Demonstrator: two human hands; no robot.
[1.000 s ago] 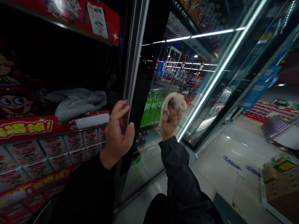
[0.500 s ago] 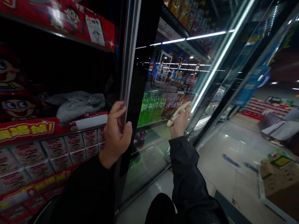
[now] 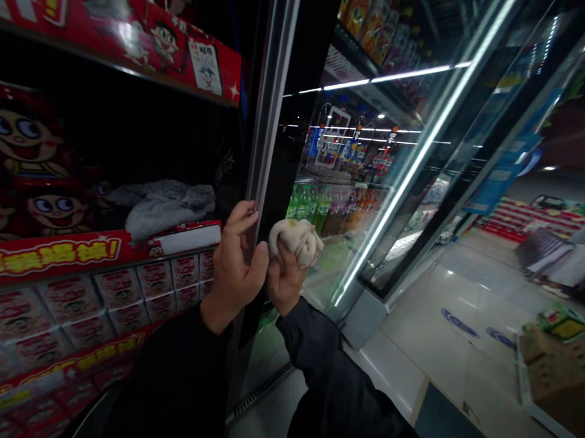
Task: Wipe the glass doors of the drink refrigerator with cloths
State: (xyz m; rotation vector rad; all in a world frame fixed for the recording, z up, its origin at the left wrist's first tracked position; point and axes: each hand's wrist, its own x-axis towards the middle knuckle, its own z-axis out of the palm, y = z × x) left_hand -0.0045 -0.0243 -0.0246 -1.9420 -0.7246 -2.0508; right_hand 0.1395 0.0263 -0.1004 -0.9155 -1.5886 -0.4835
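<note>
My left hand [image 3: 235, 268] grips the edge of an open glass cooler door [image 3: 273, 113], fingers wrapped round its silver frame. Right beside it, my right hand [image 3: 283, 285] is closed on a crumpled pale cloth [image 3: 296, 239], held against the inner face of the door glass near the frame. Behind the glass stand green and orange drink bottles [image 3: 317, 210] on a lit cooler shelf.
To the left is a red shelf unit [image 3: 94, 254] with cartoon-face cartons and a grey rag [image 3: 163, 206] lying on it. A row of glass cooler doors [image 3: 447, 155] runs to the right. Cardboard boxes [image 3: 554, 363] sit on the tiled floor at right; a person [image 3: 582, 257] stands far off.
My right hand has pulled the cloth back from far out on the glass to right beside my left hand at the door frame. The left hand has kept its grip.
</note>
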